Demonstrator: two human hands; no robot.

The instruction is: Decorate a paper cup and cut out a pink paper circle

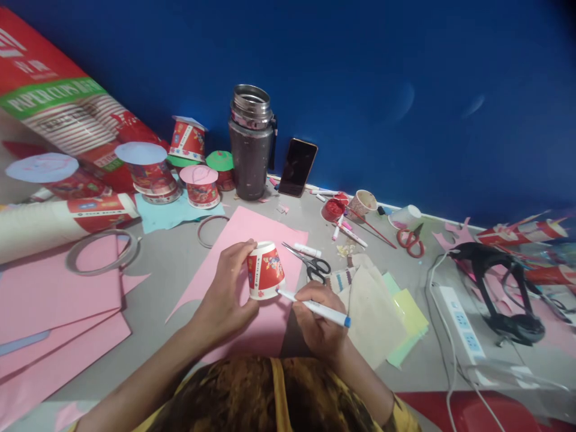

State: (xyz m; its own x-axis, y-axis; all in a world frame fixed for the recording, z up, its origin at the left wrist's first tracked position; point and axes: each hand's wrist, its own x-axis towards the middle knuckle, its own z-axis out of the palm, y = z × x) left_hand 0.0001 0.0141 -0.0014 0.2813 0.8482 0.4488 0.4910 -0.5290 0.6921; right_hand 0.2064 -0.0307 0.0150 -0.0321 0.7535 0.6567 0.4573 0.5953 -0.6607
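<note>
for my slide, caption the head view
Left hand holding a red-and-white paper cup, right hand holding a marker close to its lower edge.

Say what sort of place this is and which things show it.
Probably a craft table, perhaps in a classroom or workshop; the view does not settle which. A pink paper sheet and black-handled scissors lie there, and the left hand holds a paper cup.

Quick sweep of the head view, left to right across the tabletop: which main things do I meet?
Grey ring, left hand, red-and-white paper cup held in it, right hand holding a white marker, red-handled scissors, white power strip.
</note>
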